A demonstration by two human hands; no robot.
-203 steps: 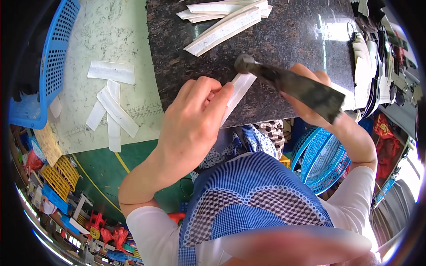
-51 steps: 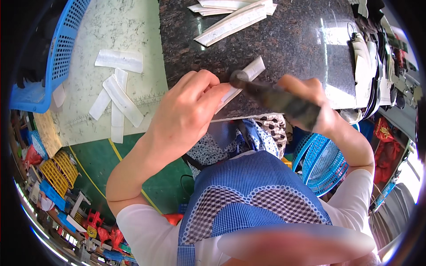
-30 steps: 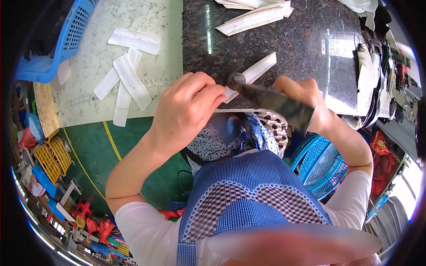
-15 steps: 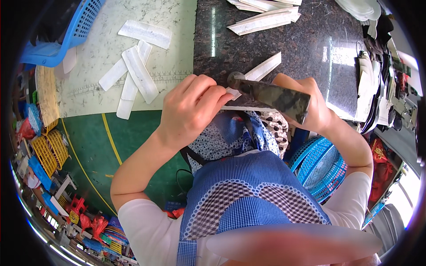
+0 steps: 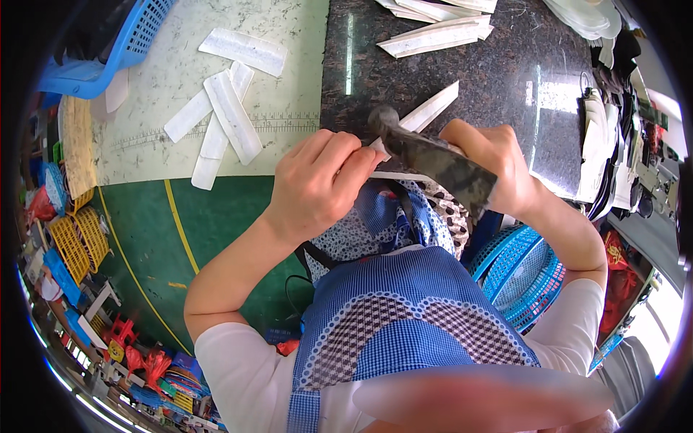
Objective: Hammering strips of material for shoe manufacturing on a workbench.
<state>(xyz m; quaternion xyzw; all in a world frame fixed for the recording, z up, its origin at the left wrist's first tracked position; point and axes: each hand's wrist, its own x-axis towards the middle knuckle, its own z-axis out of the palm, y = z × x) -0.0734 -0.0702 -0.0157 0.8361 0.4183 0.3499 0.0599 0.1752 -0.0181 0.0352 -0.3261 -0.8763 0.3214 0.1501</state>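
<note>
My right hand [image 5: 499, 164] is closed around a hammer with a worn dark metal head [image 5: 444, 164], whose rounded end lies over the near part of a white strip [image 5: 432, 107]. My left hand [image 5: 314, 186] pinches that strip's near end close to the front edge of the dark stone slab [image 5: 498, 79]. The far, pointed end of the strip lies on the slab. The hammer's handle is mostly hidden by my right hand, and the strip's middle by the hammer head.
Several white strips [image 5: 232, 119] lie loosely on the pale cutting mat [image 5: 289, 94] to the left. More strips [image 5: 437, 35] are piled at the slab's far side. A blue basket [image 5: 101, 79] stands at far left; blue baskets [image 5: 516, 278] sit low on the right.
The rounded end of the hammer head has risen slightly in the picture, and its wide end has dipped. My left hand keeps its pinch on the strip. The whole view has shifted a little.
</note>
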